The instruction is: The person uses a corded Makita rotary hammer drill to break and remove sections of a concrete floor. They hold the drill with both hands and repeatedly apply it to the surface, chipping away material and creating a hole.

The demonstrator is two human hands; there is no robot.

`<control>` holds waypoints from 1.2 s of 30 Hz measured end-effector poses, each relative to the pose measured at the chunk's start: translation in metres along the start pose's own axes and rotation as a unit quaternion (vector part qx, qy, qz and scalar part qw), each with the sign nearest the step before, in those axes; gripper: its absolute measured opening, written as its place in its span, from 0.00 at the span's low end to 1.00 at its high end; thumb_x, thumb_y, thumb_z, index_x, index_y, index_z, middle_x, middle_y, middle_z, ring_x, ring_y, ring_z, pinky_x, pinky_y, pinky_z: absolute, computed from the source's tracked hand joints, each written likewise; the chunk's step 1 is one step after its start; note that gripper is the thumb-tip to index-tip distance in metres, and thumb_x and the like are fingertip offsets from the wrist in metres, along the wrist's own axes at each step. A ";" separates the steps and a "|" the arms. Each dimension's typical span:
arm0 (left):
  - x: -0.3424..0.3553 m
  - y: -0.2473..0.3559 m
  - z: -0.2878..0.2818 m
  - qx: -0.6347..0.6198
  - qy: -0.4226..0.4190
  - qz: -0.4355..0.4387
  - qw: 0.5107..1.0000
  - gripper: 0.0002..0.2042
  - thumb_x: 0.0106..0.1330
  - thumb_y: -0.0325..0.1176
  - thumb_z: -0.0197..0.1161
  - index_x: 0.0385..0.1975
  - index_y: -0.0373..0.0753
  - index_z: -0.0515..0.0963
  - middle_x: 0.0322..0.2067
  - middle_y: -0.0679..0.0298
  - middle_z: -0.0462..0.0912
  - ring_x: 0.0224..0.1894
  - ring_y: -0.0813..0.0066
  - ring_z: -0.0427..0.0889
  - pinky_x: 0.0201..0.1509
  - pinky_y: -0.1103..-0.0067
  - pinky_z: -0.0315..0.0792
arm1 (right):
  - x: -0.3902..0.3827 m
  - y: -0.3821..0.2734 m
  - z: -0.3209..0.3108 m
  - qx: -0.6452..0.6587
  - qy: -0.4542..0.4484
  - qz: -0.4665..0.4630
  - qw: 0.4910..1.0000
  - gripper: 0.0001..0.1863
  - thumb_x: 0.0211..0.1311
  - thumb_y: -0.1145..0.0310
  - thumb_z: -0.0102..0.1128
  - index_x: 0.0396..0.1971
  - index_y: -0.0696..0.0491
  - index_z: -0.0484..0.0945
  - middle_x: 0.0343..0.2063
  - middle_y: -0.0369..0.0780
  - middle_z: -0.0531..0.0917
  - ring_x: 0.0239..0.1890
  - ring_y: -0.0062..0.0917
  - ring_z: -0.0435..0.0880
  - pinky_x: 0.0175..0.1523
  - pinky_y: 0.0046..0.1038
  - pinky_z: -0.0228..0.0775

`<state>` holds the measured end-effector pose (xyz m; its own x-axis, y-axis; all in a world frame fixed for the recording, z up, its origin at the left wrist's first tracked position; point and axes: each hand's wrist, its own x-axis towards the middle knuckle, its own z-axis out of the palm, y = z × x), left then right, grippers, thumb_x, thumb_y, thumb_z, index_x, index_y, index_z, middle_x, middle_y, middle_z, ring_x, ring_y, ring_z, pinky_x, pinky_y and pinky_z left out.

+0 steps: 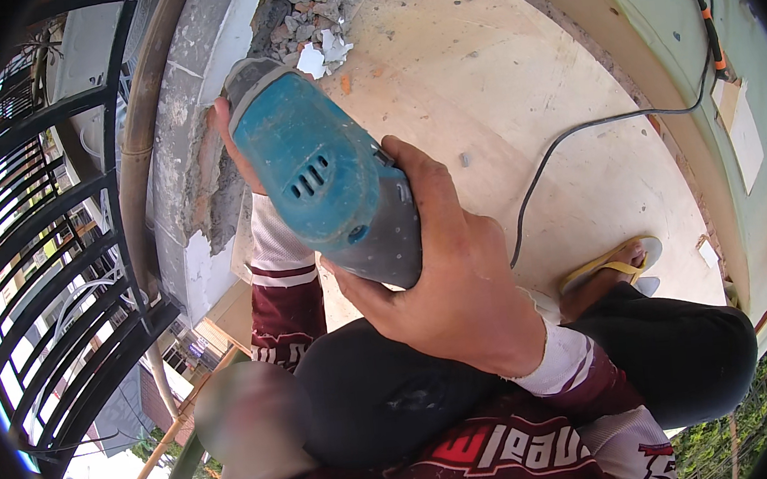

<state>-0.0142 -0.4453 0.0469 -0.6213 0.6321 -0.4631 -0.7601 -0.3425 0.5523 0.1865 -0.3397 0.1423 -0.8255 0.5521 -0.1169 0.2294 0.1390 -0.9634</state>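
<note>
A teal and grey hammer drill (308, 155) with vent slots in its housing fills the middle of the view, tilted toward the upper left. My right hand (466, 292) is wrapped round its grey rear handle. On the far left side of the tool, my left hand (237, 147) supports the front; most of its fingers are hidden behind the housing. The tool's bit is out of sight. Beside my left hand runs a chipped masonry edge (211, 186), its plaster broken away and rough brick showing.
Broken rubble (314, 13) lies at the top against the masonry. A black cord (545, 157) curves across the dusty board (514, 64). At the right are a hammer (708, 24) and my sandalled foot (609, 267). Black metal railing (49, 269) stands on the left.
</note>
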 end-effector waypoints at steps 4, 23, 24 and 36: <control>-0.006 -0.005 0.015 -0.032 0.020 0.004 0.999 0.39 0.72 0.68 0.48 0.61 0.32 0.72 0.57 0.50 0.78 0.57 0.61 0.80 0.58 0.67 0.80 | 0.013 -0.001 -0.004 -0.043 0.012 -0.039 0.998 0.42 0.50 0.63 0.72 0.60 0.70 0.65 0.23 0.49 0.83 0.20 0.40 0.86 0.24 0.37 0.78; 0.036 -0.100 -0.023 0.173 0.129 -0.061 0.974 0.26 0.73 0.54 0.60 0.58 0.39 0.76 0.54 0.58 0.83 0.56 0.60 0.82 0.63 0.64 0.75 | -0.043 0.164 -0.028 0.347 0.080 0.247 0.901 0.27 0.59 0.61 0.75 0.51 0.62 0.74 0.34 0.43 0.86 0.32 0.28 0.88 0.38 0.28 0.80; 0.032 -0.113 -0.020 0.202 0.115 -0.059 0.971 0.24 0.72 0.53 0.63 0.56 0.41 0.77 0.52 0.61 0.84 0.54 0.64 0.83 0.62 0.66 0.75 | -0.053 0.180 -0.033 0.374 0.079 0.285 0.879 0.27 0.60 0.60 0.74 0.50 0.61 0.75 0.33 0.42 0.85 0.31 0.27 0.87 0.37 0.28 0.81; 0.062 -0.102 0.019 0.247 0.121 -0.008 0.961 0.19 0.72 0.47 0.65 0.53 0.39 0.77 0.47 0.62 0.85 0.48 0.68 0.85 0.55 0.72 0.79 | -0.028 0.194 -0.045 0.481 0.081 0.267 0.831 0.18 0.63 0.63 0.70 0.43 0.58 0.75 0.27 0.41 0.83 0.24 0.24 0.83 0.30 0.28 0.77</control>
<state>0.0287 -0.3580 -0.0251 -0.6822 0.4329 -0.5893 -0.6235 0.0765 0.7780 0.2769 -0.2914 -0.0307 -0.6399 0.4378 -0.6316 -0.0414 -0.8403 -0.5406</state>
